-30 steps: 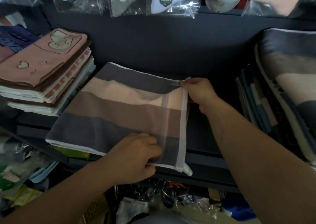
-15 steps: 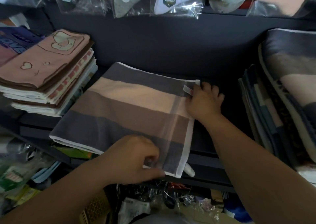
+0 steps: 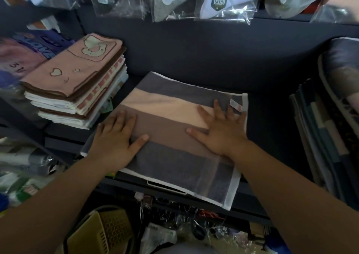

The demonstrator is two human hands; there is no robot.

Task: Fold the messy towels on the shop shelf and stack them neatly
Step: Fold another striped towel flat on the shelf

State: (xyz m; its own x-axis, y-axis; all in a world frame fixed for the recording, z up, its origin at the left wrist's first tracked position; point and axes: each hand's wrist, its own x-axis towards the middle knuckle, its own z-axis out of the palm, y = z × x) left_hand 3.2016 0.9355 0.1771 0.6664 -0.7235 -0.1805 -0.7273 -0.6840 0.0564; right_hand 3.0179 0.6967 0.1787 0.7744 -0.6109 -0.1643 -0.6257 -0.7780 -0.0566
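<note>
Fingers [image 3: 217, 110] of the right hand [image 3: 223, 133] lie spread wide and flat on the towel [image 3: 171, 162], by its label [image 3: 236, 105], and the left hand [image 3: 114, 143] presses flat on its left end; neither grips anything. The folded towel lies mid-shelf [image 3: 272, 129], between a pink stack [image 3: 77, 82] close on the left and a dark pile [image 3: 328, 137] well apart on the right, with packets [image 3: 223, 3] hanging over the back edge and a basket [image 3: 103, 232] below the front. Its long axis and stripes run left to right, slightly skewed, the white-banded end pointing right and overhanging the shelf's front edge.
</note>
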